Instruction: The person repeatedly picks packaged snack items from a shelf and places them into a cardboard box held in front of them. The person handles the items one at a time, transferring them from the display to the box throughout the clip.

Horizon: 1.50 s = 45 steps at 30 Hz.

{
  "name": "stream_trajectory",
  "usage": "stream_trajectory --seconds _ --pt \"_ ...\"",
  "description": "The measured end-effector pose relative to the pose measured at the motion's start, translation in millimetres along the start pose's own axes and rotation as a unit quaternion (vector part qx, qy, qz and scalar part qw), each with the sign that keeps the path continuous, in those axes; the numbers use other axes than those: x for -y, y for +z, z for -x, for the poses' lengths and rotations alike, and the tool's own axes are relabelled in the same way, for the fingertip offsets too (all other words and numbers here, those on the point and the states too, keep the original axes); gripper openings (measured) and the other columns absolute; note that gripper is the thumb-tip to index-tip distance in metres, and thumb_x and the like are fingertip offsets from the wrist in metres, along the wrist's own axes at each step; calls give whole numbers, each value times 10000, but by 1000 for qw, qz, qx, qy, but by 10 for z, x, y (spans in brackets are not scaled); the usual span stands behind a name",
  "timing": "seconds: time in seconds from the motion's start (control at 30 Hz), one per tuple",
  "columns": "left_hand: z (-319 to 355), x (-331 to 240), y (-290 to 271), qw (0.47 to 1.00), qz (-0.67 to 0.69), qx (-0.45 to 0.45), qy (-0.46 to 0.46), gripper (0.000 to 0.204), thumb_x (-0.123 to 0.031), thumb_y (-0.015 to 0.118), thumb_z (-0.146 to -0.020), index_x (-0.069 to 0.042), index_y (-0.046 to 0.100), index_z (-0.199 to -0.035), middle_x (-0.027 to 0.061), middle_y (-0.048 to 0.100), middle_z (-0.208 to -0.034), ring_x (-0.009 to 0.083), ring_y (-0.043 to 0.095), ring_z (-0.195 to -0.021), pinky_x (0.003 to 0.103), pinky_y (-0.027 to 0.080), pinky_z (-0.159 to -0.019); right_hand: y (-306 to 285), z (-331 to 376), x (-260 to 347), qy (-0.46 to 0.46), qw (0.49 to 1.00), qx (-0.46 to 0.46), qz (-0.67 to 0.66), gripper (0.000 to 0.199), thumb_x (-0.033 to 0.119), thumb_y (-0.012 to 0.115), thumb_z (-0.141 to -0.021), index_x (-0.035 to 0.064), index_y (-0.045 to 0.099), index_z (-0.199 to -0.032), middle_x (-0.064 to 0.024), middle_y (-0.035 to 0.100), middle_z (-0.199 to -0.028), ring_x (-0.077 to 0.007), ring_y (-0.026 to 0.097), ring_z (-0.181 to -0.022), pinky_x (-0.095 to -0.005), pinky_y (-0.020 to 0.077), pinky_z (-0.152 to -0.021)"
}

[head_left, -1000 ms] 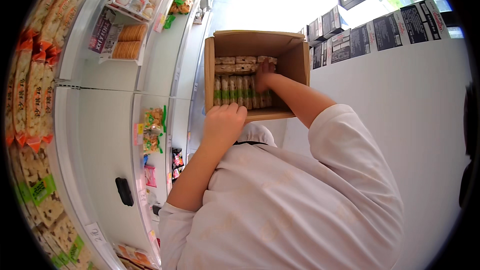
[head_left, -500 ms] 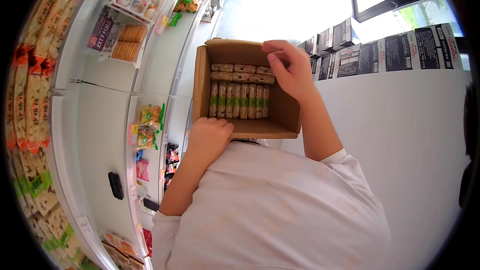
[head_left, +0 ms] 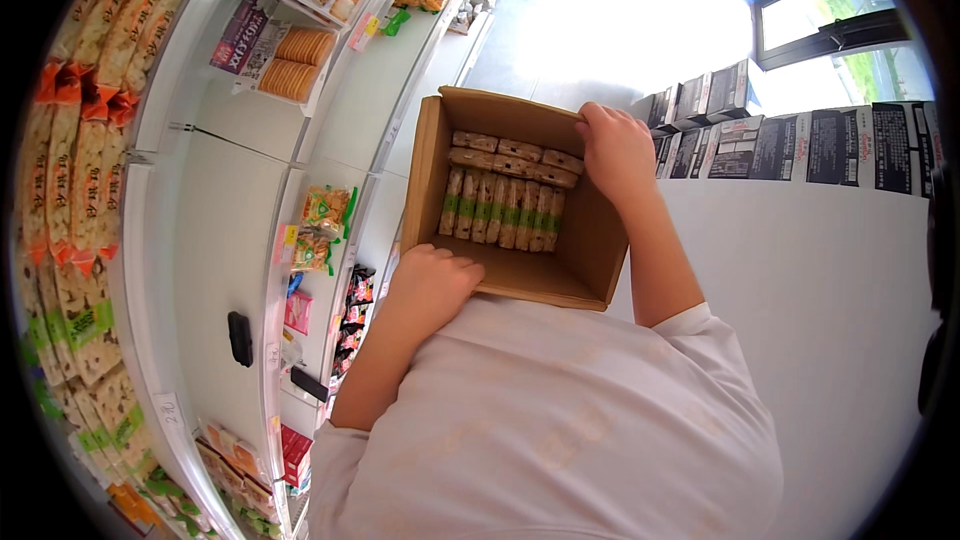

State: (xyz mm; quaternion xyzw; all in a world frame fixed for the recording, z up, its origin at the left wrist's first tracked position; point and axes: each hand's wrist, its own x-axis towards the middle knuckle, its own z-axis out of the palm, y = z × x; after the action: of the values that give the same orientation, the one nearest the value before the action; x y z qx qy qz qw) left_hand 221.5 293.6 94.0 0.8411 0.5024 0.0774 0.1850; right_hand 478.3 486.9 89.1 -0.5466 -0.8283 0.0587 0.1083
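An open cardboard box (head_left: 500,284) is held close in front of my white shirt. My left hand (head_left: 432,288) is curled over its near left edge, and my right hand (head_left: 618,155) grips the far right corner of the rim. Inside, a row of wrapped snack bars with green bands (head_left: 502,212) stands side by side. Beyond that row, several more wrapped bars (head_left: 518,162) lie crosswise against the far wall. The box sits slightly turned, its right side nearer to me.
Shelves (head_left: 235,230) run along my left, with long orange-ended snack packs (head_left: 60,175), biscuits (head_left: 295,62) and small bags (head_left: 325,225). A white surface (head_left: 790,280) lies to the right, with dark cartons (head_left: 800,145) along its far side. Bright floor (head_left: 600,20) stretches ahead.
My right hand has come down from above the far right of the box and closed on its corner. The box has turned slightly clockwise; my left hand stays on its near edge.
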Motion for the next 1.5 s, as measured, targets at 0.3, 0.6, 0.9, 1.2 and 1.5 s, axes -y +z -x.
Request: stream_trajectory --seconds 0.3,0.6,0.9,1.2,1.5 --pt "130 42 180 996 9 -77 39 82 -163 764 -819 -135 689 -804 -3 683 -787 226 694 -792 380 520 -698 -119 -206 -32 18 990 138 10 110 84 566 -939 69 629 -1028 -191 742 -978 -441 696 -974 -543 531 -867" --pt "1019 206 -568 893 157 -421 -23 115 -104 810 -864 -57 741 -943 71 747 -905 253 715 -809 398 556 -711 -503 175 845 -109 988 19 -109 296 51 625 -989 -2 655 -1279 -225 708 -1258 -451 664 -1164 -488 532 -1004" --pt "2640 86 -1370 715 -114 -675 -143 208 53 690 -822 53 726 -1026 191 744 -935 333 717 -821 397 578 -736 -709 225 2686 -359 891 15 -279 238 -77 669 -908 -7 726 -1128 -180 751 -1177 -367 739 -1053 -391 596 -895" --pt "3955 -302 -1757 575 -323 -671 -339 267 -31 629 -994 63 679 -1238 208 720 -1189 345 677 -1130 421 558 -958 -847 222 4016 -490 757 -81 -424 265 -136 657 -848 14 735 -1053 -161 769 -1062 -332 747 -978 -399 603 -858" --pt "4271 51 -2181 605 18 -677 -419 760 -97 769 -935 -97 407 -1604 218 591 -1428 331 592 -1329 427 520 -1042 -1447 388 5433 -689 591 -131 -399 349 -45 691 -830 8 719 -1173 -190 636 -1387 -413 631 -1270 -491 540 -1045"
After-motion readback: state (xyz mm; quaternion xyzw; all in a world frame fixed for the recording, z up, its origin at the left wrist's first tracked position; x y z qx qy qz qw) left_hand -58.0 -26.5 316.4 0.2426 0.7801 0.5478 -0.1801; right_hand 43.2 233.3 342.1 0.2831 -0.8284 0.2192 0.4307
